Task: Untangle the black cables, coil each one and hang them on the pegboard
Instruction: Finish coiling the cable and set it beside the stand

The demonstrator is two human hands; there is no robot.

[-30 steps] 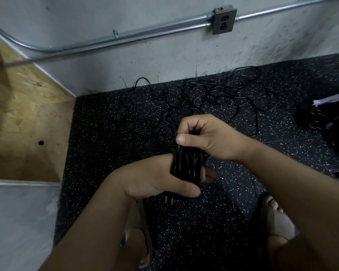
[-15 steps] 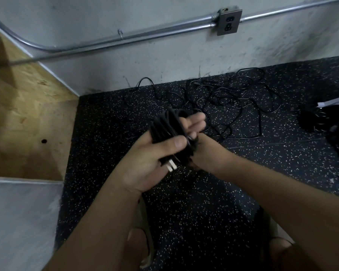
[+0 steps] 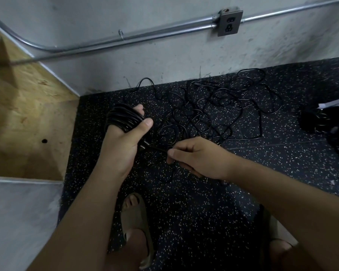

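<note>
Since half a second ago the right hand [image 3: 196, 157] has pulled away from the coil [image 3: 123, 118] toward 4 o'clock, and it now pinches a short tail [image 3: 158, 149] of cable between thumb and fingers. Meanwhile the left hand [image 3: 121, 147] grips the coil, thumb clamped over the loops, and the plug [image 3: 145, 146] sticks out at 5 o'clock of the coil. The tail runs from beside the plug to the right hand. A tangle [image 3: 213, 112] of remaining cables lies on the floor [image 3: 204, 202] at 1 o'clock of the hands, near the wall [image 3: 164, 61].

One cable looks coiled, and the step in hand seems to be securing its loose end. Next, the tail likely needs wrapping round or tucking through the loops, kept taut so they don't spring apart. No pegboard is in view.
</note>
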